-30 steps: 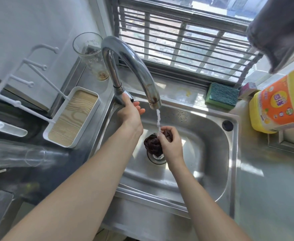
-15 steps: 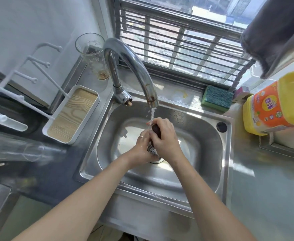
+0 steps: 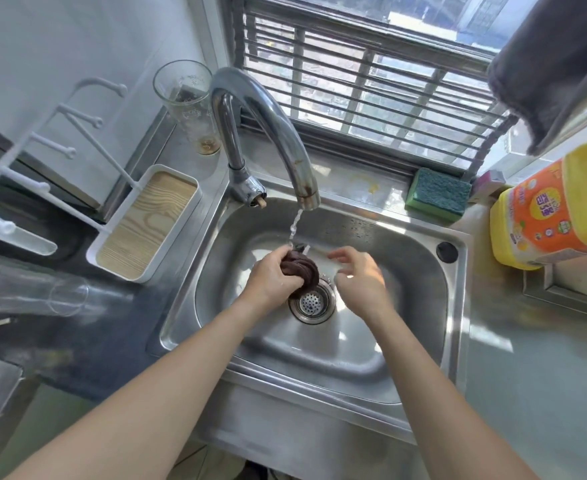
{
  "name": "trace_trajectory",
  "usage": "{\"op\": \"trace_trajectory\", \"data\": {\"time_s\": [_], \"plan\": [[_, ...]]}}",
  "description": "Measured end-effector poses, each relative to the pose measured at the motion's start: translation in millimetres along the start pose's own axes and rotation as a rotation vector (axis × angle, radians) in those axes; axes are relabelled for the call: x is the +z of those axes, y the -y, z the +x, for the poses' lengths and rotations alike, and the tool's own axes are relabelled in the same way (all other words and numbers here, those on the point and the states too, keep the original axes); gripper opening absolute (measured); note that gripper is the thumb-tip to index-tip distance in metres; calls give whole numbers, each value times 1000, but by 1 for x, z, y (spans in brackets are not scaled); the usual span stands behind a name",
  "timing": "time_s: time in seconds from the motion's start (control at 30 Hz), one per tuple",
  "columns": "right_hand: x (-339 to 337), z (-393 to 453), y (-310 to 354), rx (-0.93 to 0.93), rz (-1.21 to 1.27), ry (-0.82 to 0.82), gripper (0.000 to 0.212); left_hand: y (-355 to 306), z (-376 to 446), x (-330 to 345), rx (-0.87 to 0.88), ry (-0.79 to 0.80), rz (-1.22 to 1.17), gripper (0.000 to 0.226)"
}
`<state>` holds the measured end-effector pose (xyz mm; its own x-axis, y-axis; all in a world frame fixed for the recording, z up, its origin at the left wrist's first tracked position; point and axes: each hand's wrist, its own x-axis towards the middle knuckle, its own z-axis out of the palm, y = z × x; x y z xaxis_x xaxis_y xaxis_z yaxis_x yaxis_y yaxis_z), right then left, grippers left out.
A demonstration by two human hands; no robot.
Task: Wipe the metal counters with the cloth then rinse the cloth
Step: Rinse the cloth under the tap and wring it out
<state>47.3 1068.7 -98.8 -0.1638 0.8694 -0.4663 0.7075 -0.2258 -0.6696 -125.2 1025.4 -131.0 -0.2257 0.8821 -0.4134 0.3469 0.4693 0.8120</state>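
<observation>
A twisted dark brown cloth [image 3: 300,271] is held in the stainless steel sink [image 3: 382,344] above the round perforated metal drain strainer [image 3: 311,303], under the curved chrome faucet [image 3: 268,133]; a green rectangular sponge [image 3: 437,194] is set behind the sink, to the right.

Bright daylight comes through the barred window [image 3: 371,81] at the far edge of the table [image 3: 527,375], washing out the view outside to near white. It throws hard glare patches on the steel sink [image 3: 406,258] basin and pale streaks along the table's right side. The left side of the table lies in dim, bluish shadow. The right hand [image 3: 358,278] is smeared by motion blur, its fingers [image 3: 340,254] soft. Wide-angle distortion bends the window bars and stretches the forearms at the near edge; the yellow bottle [image 3: 545,209] at the right edge looks bulged and soft.
</observation>
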Motion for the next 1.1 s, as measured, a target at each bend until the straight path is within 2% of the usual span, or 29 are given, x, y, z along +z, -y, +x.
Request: {"op": "trace_trajectory", "data": {"time_s": [0.1, 0.13, 0.17, 0.27, 0.37, 0.5, 0.57, 0.63, 0.8, 0.87, 0.93, 1.0, 1.1], "plan": [[3, -1, 6, -207, 36, 364, 74, -2, 2, -3, -9, 26, -69, 32], [7, 1, 7, -244, -2, 394, 79, -5, 0, -5, -6, 66, -141, 36], [10, 4, 7, -275, -36, 356, 78, -7, 0, -7, -1, 123, -199, 39], [6, 11, 11, -256, -82, 155, 49, -14, -4, -12, -1, 297, -324, 42], [-8, 12, 13, -154, -54, 123, 27, -6, -3, -17, -62, 349, -341, 50], [-14, 6, 23, -128, 321, 297, 33, 2, -6, -15, -67, 428, -277, 70], [-10, 4, 29, -129, 463, 373, 40, 0, -10, -8, -60, 462, -296, 57], [-2, 3, 32, -111, 549, 364, 43, 0, -12, -1, -101, 442, -310, 43], [6, 9, 20, 64, 752, 224, 37, 13, -14, -1, -245, 437, -305, 44], [9, 8, 8, 146, 819, 172, 36, 18, -15, -2, -304, 451, -314, 39], [15, 6, -8, 215, 842, 136, 37, 22, -14, -3, -352, 438, -269, 31], [19, 1, -21, 265, 821, 150, 38, 25, -10, -6, -336, 414, -102, 30], [16, -7, -37, 317, 912, 306, 31, 30, -4, -10, -117, 309, 334, 23]]}}
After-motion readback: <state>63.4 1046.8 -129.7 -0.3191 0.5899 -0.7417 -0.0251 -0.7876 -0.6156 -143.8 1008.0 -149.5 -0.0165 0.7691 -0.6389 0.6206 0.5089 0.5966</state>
